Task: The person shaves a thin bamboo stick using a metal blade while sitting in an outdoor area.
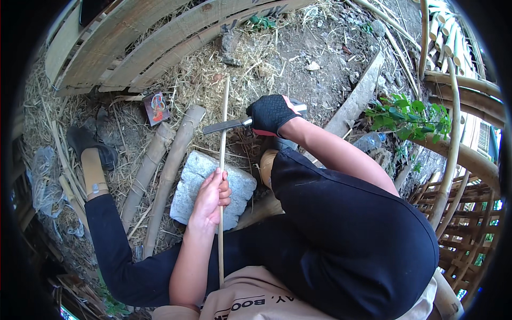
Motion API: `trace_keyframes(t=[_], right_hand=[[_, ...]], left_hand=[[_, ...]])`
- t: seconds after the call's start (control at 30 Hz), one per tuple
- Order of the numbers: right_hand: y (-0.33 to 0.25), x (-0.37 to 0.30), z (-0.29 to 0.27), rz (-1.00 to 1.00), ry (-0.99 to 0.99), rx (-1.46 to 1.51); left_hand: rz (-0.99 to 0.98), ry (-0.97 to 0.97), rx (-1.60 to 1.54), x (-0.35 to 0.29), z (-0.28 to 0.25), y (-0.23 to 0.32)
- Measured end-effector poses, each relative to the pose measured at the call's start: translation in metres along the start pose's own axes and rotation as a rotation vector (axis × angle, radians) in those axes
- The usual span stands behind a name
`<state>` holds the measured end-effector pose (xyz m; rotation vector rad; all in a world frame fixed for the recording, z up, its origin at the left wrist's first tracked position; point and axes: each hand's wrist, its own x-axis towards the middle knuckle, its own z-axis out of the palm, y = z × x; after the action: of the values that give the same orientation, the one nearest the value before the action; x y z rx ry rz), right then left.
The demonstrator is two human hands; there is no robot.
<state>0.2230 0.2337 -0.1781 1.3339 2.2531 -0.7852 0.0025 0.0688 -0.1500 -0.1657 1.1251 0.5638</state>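
Bamboo strip (223, 154) gripped in left hand (211, 197); gloved right hand (271, 114) clenched round knife (236, 123) crossing strip

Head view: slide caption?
Bare left hand grips a thin pale strip over a grey block; gloved right hand holds a knife across the strip.

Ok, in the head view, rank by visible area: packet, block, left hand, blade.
Largest to smallest:
1. Block, though partly covered
2. Left hand, probably enlarged by nearness
3. Packet
4. Blade, longer than the packet but narrow
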Motion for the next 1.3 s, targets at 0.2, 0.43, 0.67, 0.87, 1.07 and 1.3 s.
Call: trace_keyframes(t=[0.2, 0.43, 0.67, 0.87, 1.07, 1.3], right_hand=[[0.013, 0.01, -0.001, 0.143, 0.037, 0.047], [0.05, 0.014, -0.029, 0.161, 0.028, -0.061], [-0.001, -0.049, -0.042, 0.043, 0.13, 0.277], [-0.018, -0.056, -0.068, -0.138, 0.354, 0.332], [-0.023, -0.035, -0.086, -0.113, 0.424, 0.31], [-0.033, -0.041, -0.074, -0.159, 0.456, 0.354]], left_hand=[[-0.034, -0.038, -0.066, -0.002, -0.002, -0.003], [-0.068, -0.02, -0.054, -0.01, 0.003, -0.012], [0.193, -0.065, 0.142, -0.045, 0.037, 0.022], [0.37, -0.069, 0.164, -0.067, 0.051, 0.049], [0.443, -0.052, 0.132, -0.072, 0.044, 0.062], [0.537, 0.04, 0.263, -0.082, 0.057, 0.058]])
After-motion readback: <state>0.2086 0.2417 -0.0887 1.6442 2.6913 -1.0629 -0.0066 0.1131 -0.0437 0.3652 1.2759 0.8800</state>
